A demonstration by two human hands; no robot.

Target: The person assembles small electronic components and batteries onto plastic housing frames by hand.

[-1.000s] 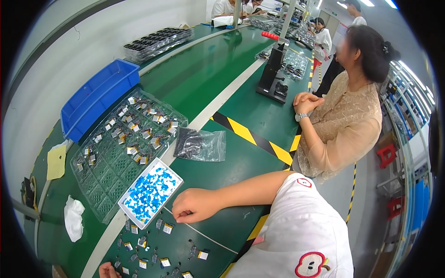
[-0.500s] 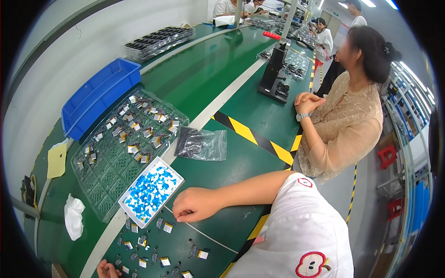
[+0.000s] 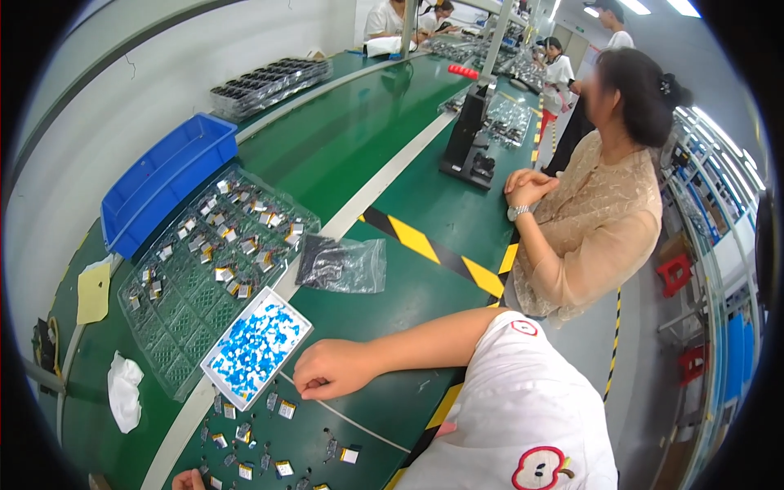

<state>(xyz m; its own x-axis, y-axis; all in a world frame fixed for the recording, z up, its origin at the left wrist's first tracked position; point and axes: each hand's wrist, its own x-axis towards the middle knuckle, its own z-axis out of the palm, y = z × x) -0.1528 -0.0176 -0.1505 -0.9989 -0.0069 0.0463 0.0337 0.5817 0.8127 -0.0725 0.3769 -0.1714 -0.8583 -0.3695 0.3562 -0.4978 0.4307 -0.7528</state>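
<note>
My right hand [image 3: 331,369] rests on the green table with its fingers curled in, and nothing shows between them. Beside it, nearly touching, stands a white tray [image 3: 286,347] full of small blue and white pieces. My left hand [image 3: 188,480] is mostly cut off by the lower picture edge; its few visible fingers do not show what they do. Between the hands lie several small silver battery cells [image 3: 286,409] with yellow ends, attached to little dark parts. Past the white tray, a clear compartment tray [image 3: 184,317] holds more such cells.
A blue bin [image 3: 167,175] and stacked black trays [image 3: 269,82] stand along the wall. Ahead lie a plastic bag [image 3: 359,265] with dark contents and a black press [image 3: 469,135] with a red handle. At right, a person [image 3: 588,204] stands with hands clasped. White tissue [image 3: 125,392] lies at left.
The view has shifted slightly, so most things sit lower and further left. Less of my left hand shows at the lower edge. My right hand keeps its place beside the white tray.
</note>
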